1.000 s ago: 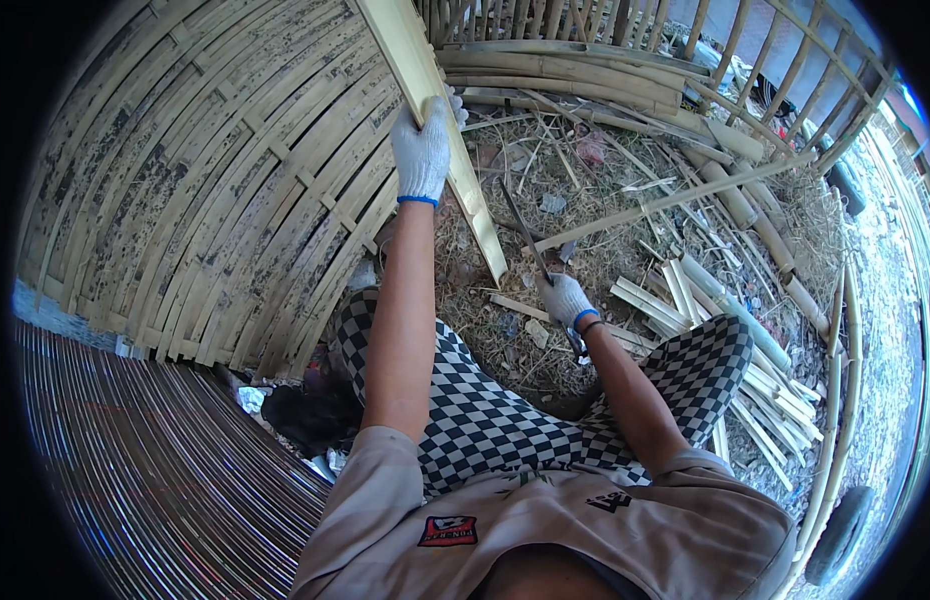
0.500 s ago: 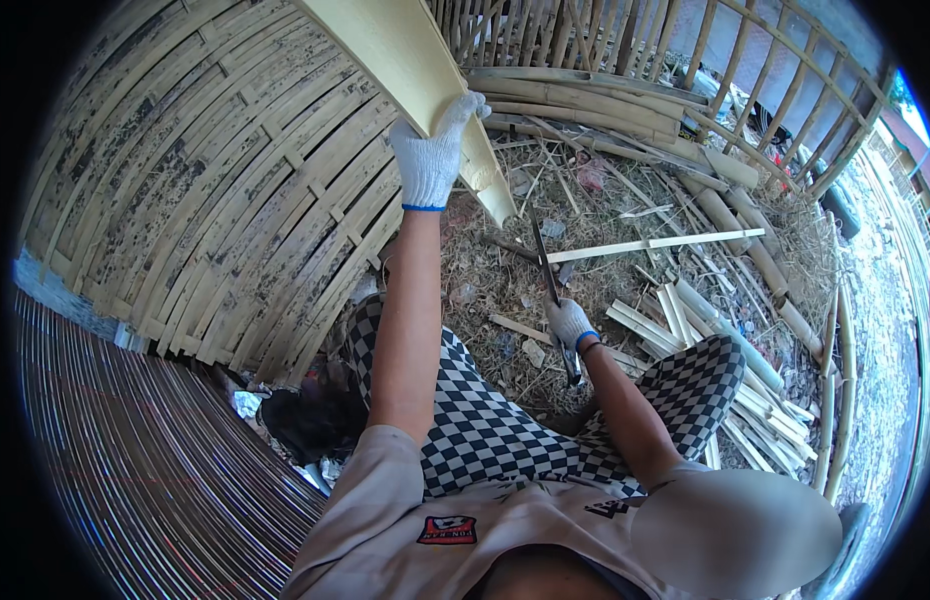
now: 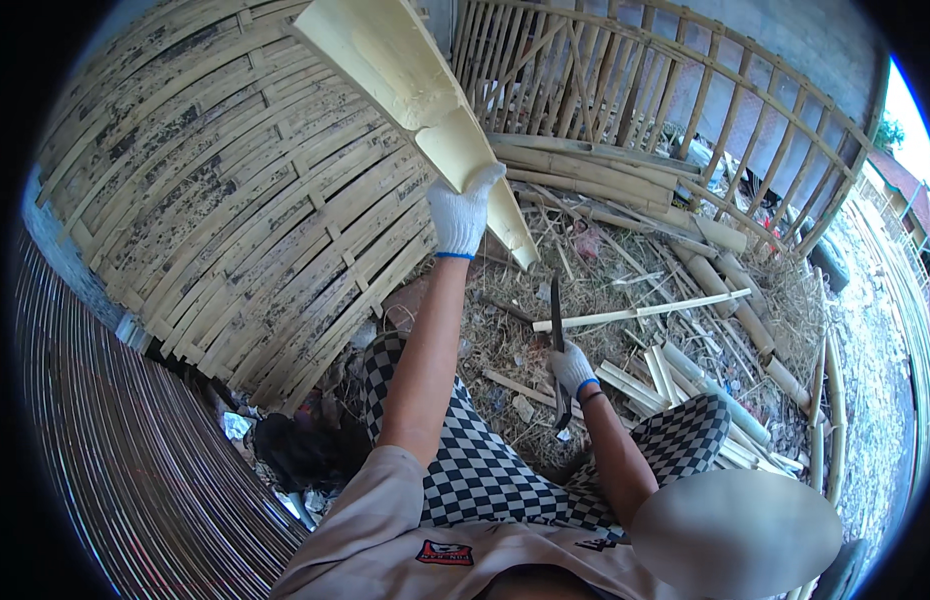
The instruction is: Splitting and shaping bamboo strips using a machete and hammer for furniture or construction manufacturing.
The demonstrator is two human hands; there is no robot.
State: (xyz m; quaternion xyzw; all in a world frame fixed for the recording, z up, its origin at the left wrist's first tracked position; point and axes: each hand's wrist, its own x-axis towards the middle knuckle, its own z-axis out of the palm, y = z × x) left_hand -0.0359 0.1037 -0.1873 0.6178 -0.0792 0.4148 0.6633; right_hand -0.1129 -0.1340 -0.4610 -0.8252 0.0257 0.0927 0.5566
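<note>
My left hand [image 3: 459, 215], in a white knit glove with a blue cuff, is closed around the edge of a wide split bamboo piece [image 3: 450, 125]. The pale hollow inside of the bamboo faces me, with a node ridge partway along. It slants from upper left down to a narrow lower end above the ground litter. Lower and to the right, my right hand [image 3: 573, 370], gloved alike, grips a machete [image 3: 557, 310]. Its dark blade points up and away from me, with the tip close to the bamboo's lower end but apart from it.
A thin bamboo strip [image 3: 665, 309] lies beyond my right hand. Split offcuts [image 3: 645, 385] are piled by my right knee. Thick bamboo poles [image 3: 595, 168] lie before a bamboo fence [image 3: 625, 80]. A woven bamboo panel [image 3: 225, 180] stands at left. Straw and scraps cover the ground.
The view has tilted, so the scene sits lower. More of the bamboo's upper end and its node now show. The machete blade stands more upright. Both hands keep their grip.
</note>
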